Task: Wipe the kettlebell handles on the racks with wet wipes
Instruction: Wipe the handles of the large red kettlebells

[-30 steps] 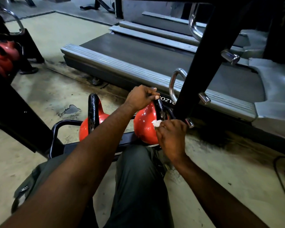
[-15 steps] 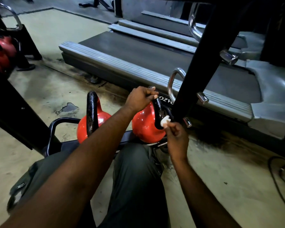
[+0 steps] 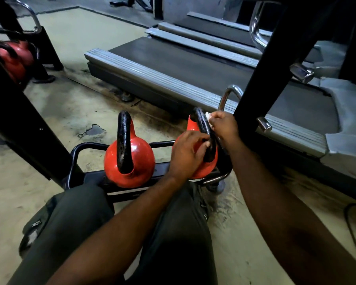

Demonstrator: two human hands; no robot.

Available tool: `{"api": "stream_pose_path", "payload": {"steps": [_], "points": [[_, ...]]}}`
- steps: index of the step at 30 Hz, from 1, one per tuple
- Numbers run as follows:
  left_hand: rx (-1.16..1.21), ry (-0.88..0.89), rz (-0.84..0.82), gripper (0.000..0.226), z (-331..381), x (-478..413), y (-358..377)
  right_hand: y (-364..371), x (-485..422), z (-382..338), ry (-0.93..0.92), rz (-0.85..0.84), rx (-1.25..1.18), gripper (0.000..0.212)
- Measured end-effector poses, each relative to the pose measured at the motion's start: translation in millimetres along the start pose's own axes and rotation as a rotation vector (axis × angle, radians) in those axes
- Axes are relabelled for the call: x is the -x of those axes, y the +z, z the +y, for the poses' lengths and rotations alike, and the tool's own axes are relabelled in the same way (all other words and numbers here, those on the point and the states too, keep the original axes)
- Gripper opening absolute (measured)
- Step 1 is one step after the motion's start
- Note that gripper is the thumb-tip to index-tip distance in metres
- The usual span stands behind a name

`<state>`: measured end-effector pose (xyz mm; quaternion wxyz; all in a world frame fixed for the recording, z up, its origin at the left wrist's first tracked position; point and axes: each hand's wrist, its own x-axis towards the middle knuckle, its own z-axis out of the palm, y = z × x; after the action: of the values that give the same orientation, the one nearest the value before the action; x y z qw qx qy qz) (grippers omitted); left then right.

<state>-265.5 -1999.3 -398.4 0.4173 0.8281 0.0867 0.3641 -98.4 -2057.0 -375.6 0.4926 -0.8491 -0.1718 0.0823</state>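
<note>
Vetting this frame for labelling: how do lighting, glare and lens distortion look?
Head view throughout: dim and uneven, rack upright nearly black; glare spots on the left kettlebell; treadmill rails bowed by the wide angle; wet wipe in the right hand a bright patch without detail; left hand gripping the right kettlebell's handle is sharp.

Left kettlebell (image 3: 130, 161) & right kettlebell (image 3: 201, 124) side by side on low rack (image 3: 84, 146), treadmill (image 3: 173, 64) behind, post (image 3: 261, 75) just right. Left hand (image 3: 187, 155) on right kettlebell's near side; right hand (image 3: 224, 126) w/ wipe (image 3: 207, 115) at handle top.
</note>
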Motion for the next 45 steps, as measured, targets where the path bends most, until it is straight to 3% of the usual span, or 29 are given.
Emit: {"api": "stream_pose_path", "payload": {"steps": [3, 9, 12, 15, 17, 21, 23, 29, 31, 33, 36, 40, 42, 43, 45], "points": [[-0.056, 0.048, -0.055, 0.025, 1, 5, 2, -18, 11, -12, -0.089, -0.078, -0.008, 0.023], [-0.105, 0.104, 0.022, 0.024, -4, 9, 8, -47, 47, 0, -0.217, -0.238, 0.037, 0.013], [-0.115, 0.123, 0.039, 0.024, -3, 9, 7, -33, 26, -26, -0.278, -0.209, 0.117, 0.012], [-0.117, 0.137, 0.011, 0.025, -4, 8, 4, -17, -3, -56, -0.207, -0.177, 0.234, 0.009], [-0.102, 0.13, -0.01, 0.027, -4, 8, 1, -12, -14, -75, -0.202, -0.228, 0.4, 0.008], [-0.091, 0.148, -0.029, 0.027, -8, 8, -2, -6, 0, -92, -0.363, -0.424, 1.063, 0.011], [-0.09, 0.15, -0.04, 0.027, -10, 9, -2, 3, 5, -90, -0.386, -0.409, 1.13, 0.014], [-0.104, 0.19, -0.092, 0.023, -13, -1, -7, 10, -17, -80, -0.309, -0.076, 0.737, 0.011], [-0.106, 0.165, -0.106, 0.024, -13, -13, -11, -1, -15, -63, -0.098, -0.097, 0.33, 0.008], [-0.08, 0.098, -0.129, 0.029, -13, -27, -13, -15, -1, -43, 0.074, -0.176, -0.074, 0.023], [-0.079, 0.098, -0.157, 0.028, -14, -42, -13, -18, 8, -31, 0.138, -0.237, -0.217, 0.024], [-0.118, 0.068, -0.173, 0.028, -19, -43, -10, -1, -31, -62, 0.021, -0.167, 0.088, 0.017], [-0.087, 0.068, -0.174, 0.028, -22, -41, -9, 15, -49, -84, -0.08, -0.283, 0.464, 0.01], [-0.066, 0.072, -0.174, 0.027, -22, -41, -9, 26, -53, -92, -0.16, -0.345, 0.723, 0.02], [-0.053, 0.075, -0.17, 0.026, -21, -39, -10, 48, -46, -107, -0.301, -0.376, 0.985, 0.029]]}}
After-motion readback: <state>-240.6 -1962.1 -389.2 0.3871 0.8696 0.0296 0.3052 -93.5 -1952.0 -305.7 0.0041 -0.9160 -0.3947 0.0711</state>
